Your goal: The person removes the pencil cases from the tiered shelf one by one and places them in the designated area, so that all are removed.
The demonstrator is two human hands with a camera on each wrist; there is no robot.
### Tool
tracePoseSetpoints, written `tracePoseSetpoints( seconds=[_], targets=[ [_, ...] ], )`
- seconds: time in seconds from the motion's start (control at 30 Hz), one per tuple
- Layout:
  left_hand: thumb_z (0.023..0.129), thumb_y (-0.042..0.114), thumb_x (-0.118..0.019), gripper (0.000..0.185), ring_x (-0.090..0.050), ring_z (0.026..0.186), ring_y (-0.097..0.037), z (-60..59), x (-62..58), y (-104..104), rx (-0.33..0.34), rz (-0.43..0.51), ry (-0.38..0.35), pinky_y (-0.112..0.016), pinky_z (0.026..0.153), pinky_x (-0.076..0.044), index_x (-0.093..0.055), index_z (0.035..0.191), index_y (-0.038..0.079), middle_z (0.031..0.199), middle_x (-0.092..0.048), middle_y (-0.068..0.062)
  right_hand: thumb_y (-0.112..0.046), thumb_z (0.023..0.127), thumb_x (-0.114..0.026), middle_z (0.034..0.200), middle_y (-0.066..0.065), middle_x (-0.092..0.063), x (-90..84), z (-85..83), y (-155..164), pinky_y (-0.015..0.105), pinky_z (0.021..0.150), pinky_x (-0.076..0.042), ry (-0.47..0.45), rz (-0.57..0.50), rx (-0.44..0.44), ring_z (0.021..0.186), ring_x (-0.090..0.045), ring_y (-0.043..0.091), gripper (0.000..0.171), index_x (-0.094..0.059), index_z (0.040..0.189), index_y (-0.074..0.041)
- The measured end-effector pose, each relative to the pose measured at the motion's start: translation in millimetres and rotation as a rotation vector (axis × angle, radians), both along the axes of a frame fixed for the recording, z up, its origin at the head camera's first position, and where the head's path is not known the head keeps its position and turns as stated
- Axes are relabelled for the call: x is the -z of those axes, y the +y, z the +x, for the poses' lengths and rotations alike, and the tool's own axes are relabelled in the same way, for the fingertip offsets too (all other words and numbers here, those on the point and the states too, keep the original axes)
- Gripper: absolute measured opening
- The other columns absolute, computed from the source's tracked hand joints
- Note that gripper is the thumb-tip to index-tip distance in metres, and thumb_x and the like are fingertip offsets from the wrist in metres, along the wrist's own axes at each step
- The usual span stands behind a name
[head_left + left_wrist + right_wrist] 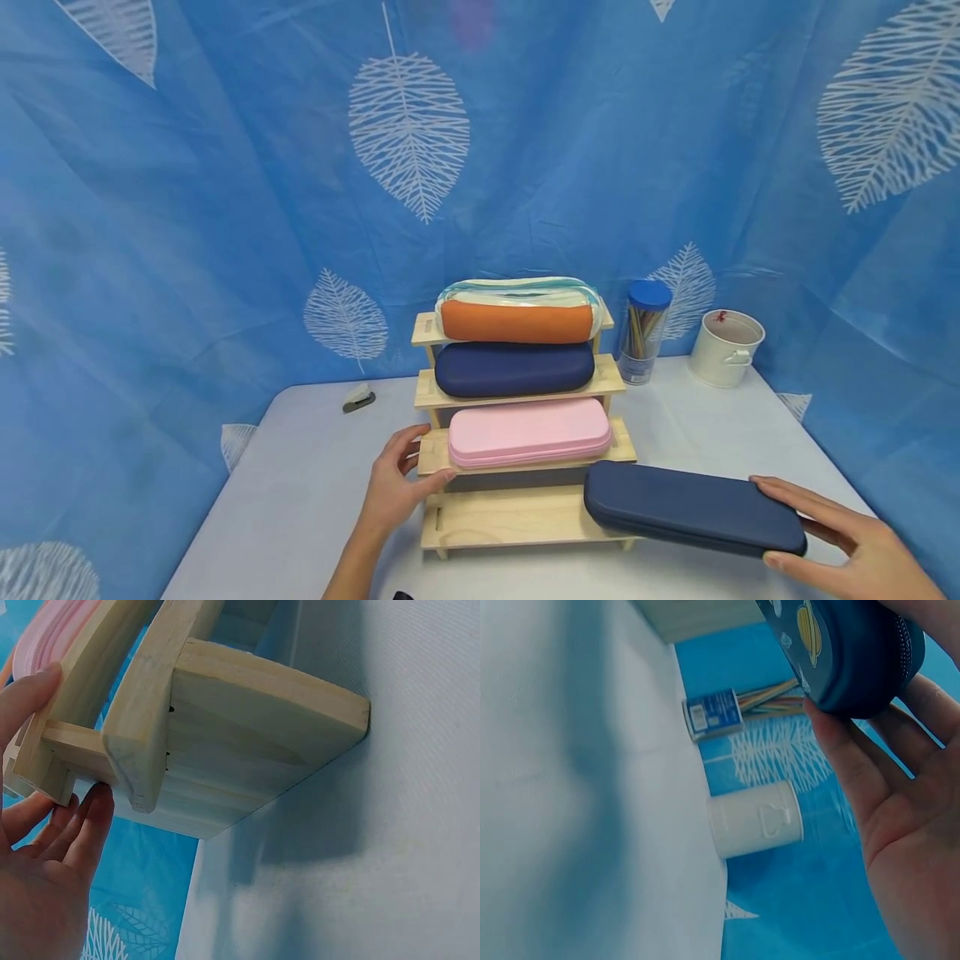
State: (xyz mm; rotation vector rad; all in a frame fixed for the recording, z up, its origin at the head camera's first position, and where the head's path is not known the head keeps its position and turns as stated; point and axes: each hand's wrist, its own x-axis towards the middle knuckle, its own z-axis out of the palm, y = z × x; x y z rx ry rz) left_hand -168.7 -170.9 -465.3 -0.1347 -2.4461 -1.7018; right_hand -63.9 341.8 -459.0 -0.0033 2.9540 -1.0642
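My right hand [862, 546] grips the right end of a dark navy zippered pencil case [690, 507], thumb along one side and fingers along the other. The case's left end overlaps the right part of the lowest shelf of a wooden tiered rack [510, 515]. In the right wrist view a yellow planet picture [808, 634] shows on the case. My left hand [393, 483] holds the left end of the second shelf from the bottom, thumb in front and fingers behind. On that shelf lies a pink pencil case [528, 429]; the left wrist view shows the thumb close by it.
Higher on the rack lie a dark blue case [513, 369] and an orange-and-clear pouch [517, 321]. Behind it at right stand a blue-lidded jar of sticks [643, 332] and a white metal bucket [723, 354]. A small stapler [358, 397] lies at left.
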Motion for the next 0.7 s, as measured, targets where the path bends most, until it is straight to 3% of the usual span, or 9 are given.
tracePoseSetpoints(
  seconds=[0.07, 0.17, 0.3, 0.7],
  targets=[
    [0.066, 0.020, -0.090, 0.072, -0.056, 0.110, -0.022, 4.4, -9.7, 2.4, 0.006, 0.003, -0.005, -0.035, 0.094, -0.047, -0.058, 0.130, 0.011, 0.130, -0.053, -0.007, -0.049, 0.081, -0.071, 0.141, 0.022, -0.043, 0.7, 1.7, 3.3, 0.025, 0.078, -0.052, -0.003, 0.001, 0.005, 0.117, -0.043, 0.045, 0.079, -0.041, 0.146, -0.015],
    [0.068, 0.018, -0.089, 0.072, -0.056, 0.110, -0.023, 8.7, -18.3, 4.2, 0.022, 0.015, -0.011, -0.034, 0.090, -0.050, -0.057, 0.131, 0.008, 0.131, -0.052, -0.009, -0.048, 0.082, -0.072, 0.140, 0.026, -0.042, 1.2, 3.7, 7.1, 0.037, 0.077, -0.055, -0.007, 0.001, 0.012, 0.116, -0.043, 0.047, 0.081, -0.040, 0.147, -0.013],
    [0.069, 0.017, -0.089, 0.074, -0.055, 0.112, -0.024, 9.7, -18.8, 4.6, 0.028, 0.031, -0.030, -0.030, 0.083, -0.053, -0.054, 0.133, 0.006, 0.133, -0.051, -0.009, -0.046, 0.083, -0.072, 0.139, 0.029, -0.042, 4.4, 5.9, 12.3, 0.052, 0.078, -0.053, -0.004, -0.002, 0.017, 0.114, -0.042, 0.048, 0.081, -0.039, 0.147, -0.010],
    [0.069, 0.016, -0.089, 0.075, -0.054, 0.111, -0.027, 9.6, -18.0, 5.0, 0.028, 0.056, -0.039, -0.029, 0.081, -0.054, -0.053, 0.134, 0.003, 0.133, -0.050, -0.010, -0.048, 0.081, -0.074, 0.139, 0.032, -0.036, 22.5, 7.3, 35.7, 0.061, 0.078, -0.048, -0.017, -0.022, 0.085, 0.114, -0.035, 0.049, 0.087, -0.037, 0.148, -0.008]
  ],
)
